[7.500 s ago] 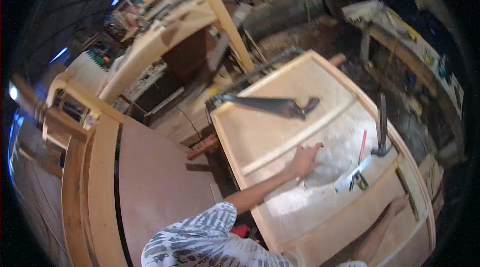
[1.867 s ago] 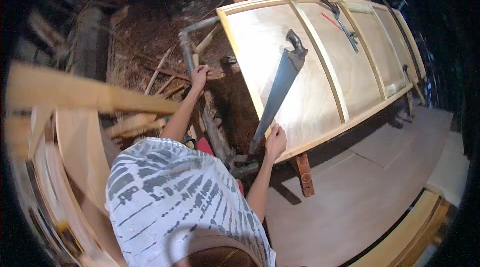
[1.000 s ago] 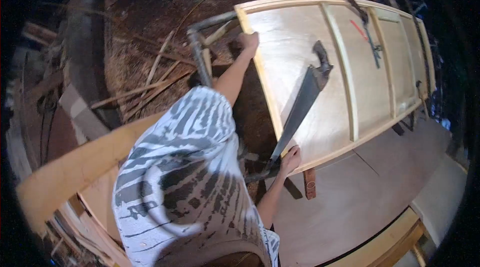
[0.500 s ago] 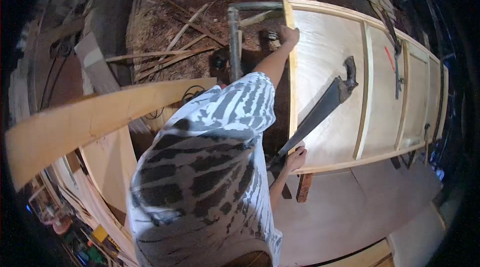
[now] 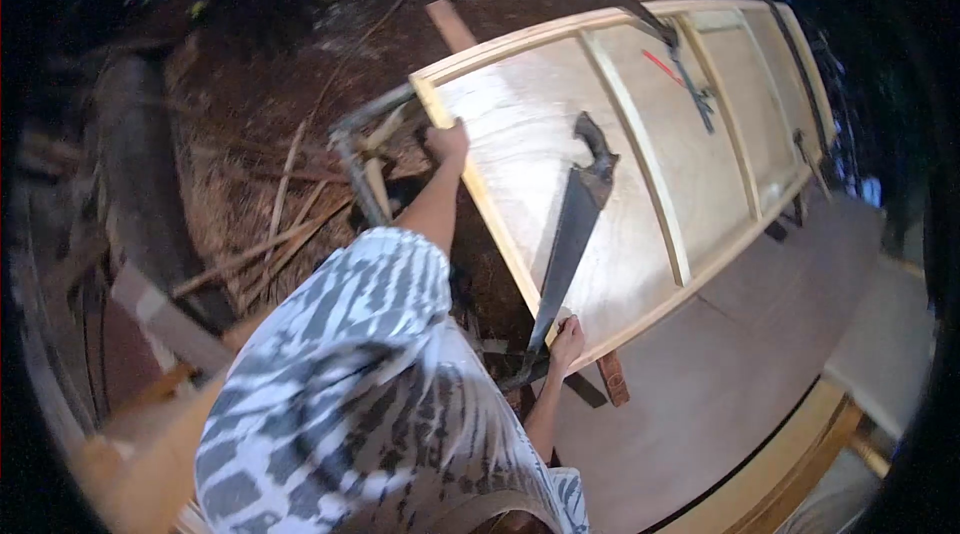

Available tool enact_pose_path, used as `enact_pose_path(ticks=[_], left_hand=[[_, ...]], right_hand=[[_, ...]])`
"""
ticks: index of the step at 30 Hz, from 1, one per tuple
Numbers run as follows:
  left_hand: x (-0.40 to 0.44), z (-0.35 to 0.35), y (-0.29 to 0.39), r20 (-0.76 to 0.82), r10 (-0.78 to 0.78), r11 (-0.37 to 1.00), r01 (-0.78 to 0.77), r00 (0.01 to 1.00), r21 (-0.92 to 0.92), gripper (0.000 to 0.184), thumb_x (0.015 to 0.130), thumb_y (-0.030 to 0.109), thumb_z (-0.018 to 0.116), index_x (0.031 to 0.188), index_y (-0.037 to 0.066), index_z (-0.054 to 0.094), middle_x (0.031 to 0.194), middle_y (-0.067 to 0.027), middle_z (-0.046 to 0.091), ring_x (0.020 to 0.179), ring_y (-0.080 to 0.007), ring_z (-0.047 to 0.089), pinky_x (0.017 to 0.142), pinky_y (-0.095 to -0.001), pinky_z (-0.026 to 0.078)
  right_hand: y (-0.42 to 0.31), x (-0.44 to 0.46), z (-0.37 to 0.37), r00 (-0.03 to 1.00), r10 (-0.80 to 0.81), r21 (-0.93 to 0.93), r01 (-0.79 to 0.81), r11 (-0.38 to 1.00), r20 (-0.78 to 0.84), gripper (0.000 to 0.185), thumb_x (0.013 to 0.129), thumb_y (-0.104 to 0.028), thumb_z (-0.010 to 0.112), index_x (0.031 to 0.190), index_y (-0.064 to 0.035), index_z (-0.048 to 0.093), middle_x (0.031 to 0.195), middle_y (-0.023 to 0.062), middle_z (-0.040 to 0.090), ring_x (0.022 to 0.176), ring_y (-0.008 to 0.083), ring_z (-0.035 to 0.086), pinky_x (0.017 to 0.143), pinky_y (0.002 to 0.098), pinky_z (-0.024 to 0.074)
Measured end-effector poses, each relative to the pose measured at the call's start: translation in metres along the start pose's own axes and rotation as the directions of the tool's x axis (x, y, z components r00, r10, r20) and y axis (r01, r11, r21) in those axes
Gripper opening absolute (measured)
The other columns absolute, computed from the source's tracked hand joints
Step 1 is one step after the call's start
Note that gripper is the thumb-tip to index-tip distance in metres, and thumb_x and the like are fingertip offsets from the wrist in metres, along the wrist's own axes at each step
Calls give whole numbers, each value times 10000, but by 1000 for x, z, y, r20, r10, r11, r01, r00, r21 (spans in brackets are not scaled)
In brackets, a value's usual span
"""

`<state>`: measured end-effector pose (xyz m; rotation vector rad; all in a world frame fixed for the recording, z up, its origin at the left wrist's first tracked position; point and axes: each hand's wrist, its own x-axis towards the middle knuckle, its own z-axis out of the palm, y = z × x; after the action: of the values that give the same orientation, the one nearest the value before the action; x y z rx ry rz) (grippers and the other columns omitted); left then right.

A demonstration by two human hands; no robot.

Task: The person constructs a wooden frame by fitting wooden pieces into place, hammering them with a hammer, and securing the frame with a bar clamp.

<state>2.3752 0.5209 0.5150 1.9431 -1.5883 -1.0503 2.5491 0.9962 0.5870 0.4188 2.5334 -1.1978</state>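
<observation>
My left hand (image 5: 448,142) is closed around the end rail of a wooden framed panel (image 5: 510,139), near its upper corner. At the lower corner of the same end, my right hand (image 5: 567,342) grips the rail, with the fingers over the edge. A handsaw (image 5: 575,224) with a dark handle lies on the panel's plywood face. Its blade tip reaches past the rail close beside my right hand. Farther along the panel rest a dark metal tool (image 5: 692,94) and a thin red strip (image 5: 662,66).
A metal frame (image 5: 358,169) stands by the panel's near end. Wood scraps (image 5: 290,234) litter the ground to the left. A large brown sheet (image 5: 690,384) lies below the panel, and a hammer-like tool (image 5: 812,164) hangs on its lower rail. A log (image 5: 150,174) lies far left.
The view has swung, so the panel appears farther left and more tilted. Both hands keep their hold on the end rail, and the saw stays on the panel.
</observation>
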Motion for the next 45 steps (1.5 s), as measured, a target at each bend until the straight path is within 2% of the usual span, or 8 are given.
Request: enact_pose_path(ticks=[9,12,18,24,28,34,38,45], left_hand=[[24,28,-20,188,-3,995,21,982,-94,700,866,375,720,1238,-182,516,1270,-362,532,1197,-467,519,1054,-489,408],[15,14,5,238,-67,997,73,969,-14,800,883,401,704,1333,-200,428,1368,-375,458,1297,-477,442,1113,-481,368],[29,-34,47,532,-214,963,268,819,-25,932,876,400,740,1446,-167,268,1429,-341,428,1362,-393,419,1136,-455,351],[87,-81,73,932,-155,986,-10,328,167,748,805,474,807,1161,-111,506,961,-139,598,687,-200,532,618,-378,470],[86,-72,61,925,-202,969,201,322,142,707,812,455,803,1149,-97,516,1051,-131,582,828,-172,557,656,-331,492],[93,-77,75,946,-171,983,116,276,144,691,794,444,825,1139,-72,520,1079,-111,571,843,-153,554,652,-299,495],[78,-80,94,970,-155,977,175,187,122,383,890,313,763,1179,112,612,1066,22,638,833,-88,582,618,-235,471],[84,-99,97,949,-230,972,7,214,234,408,897,409,739,1097,67,644,1030,-21,661,780,-102,601,631,-255,503]], right_hand=[[-62,48,16,899,324,308,-410,859,294,531,1007,-561,465,1043,-72,670,820,8,615,694,115,584,634,294,493],[-114,59,23,925,322,-70,-314,947,200,559,1010,-538,494,1023,-18,699,791,18,625,684,113,530,645,294,449],[-241,34,65,785,534,267,-613,744,314,478,981,-480,592,1071,-17,677,739,-7,598,689,102,546,654,306,457],[-306,-2,118,911,396,581,-385,717,114,431,982,-413,618,1101,-1,663,819,21,654,669,114,566,656,300,481],[-306,0,122,978,197,291,-167,942,-75,393,996,-347,605,1069,33,676,873,25,681,747,103,593,695,277,473],[-373,-15,105,985,107,578,-10,816,-134,432,995,-387,596,1071,31,679,837,22,674,725,97,589,657,284,481],[-329,13,101,963,23,39,-13,999,-268,505,988,-408,584,1070,85,652,850,110,688,764,182,616,719,355,509],[-361,-6,109,997,-41,416,67,907,-72,352,988,-253,599,1062,87,654,909,44,683,835,124,580,752,313,483]])
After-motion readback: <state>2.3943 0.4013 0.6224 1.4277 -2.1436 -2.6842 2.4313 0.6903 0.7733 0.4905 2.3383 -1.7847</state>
